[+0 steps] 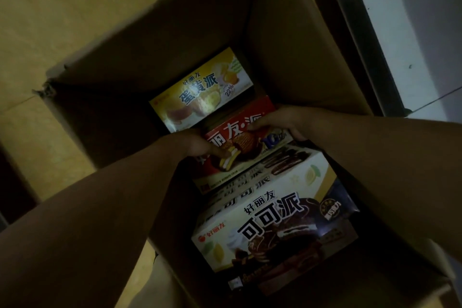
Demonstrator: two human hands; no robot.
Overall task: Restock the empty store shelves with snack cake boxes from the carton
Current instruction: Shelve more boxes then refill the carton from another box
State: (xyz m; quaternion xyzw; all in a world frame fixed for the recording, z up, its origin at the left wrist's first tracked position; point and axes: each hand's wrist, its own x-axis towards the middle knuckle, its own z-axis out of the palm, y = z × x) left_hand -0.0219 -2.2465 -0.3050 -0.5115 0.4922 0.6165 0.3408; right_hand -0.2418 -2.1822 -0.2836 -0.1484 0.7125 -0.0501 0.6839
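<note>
I look down into an open brown carton (287,40) holding snack cake boxes. A red chocolate pie box (240,140) lies in the middle, gripped at both ends: my left hand (200,146) holds its left end, my right hand (280,121) its right end. Beyond it lies a yellow egg-yolk pie box (200,90). Nearer to me sits a stack of white cocoa pie boxes (272,222); the red box rests partly over the stack's far edge. Both forearms reach into the carton and hide part of its near walls.
The carton stands on a yellowish tiled floor (50,20). A dark metal frame (360,40) and a pale surface (412,20) run along the right side. The carton's flaps stand up around the opening.
</note>
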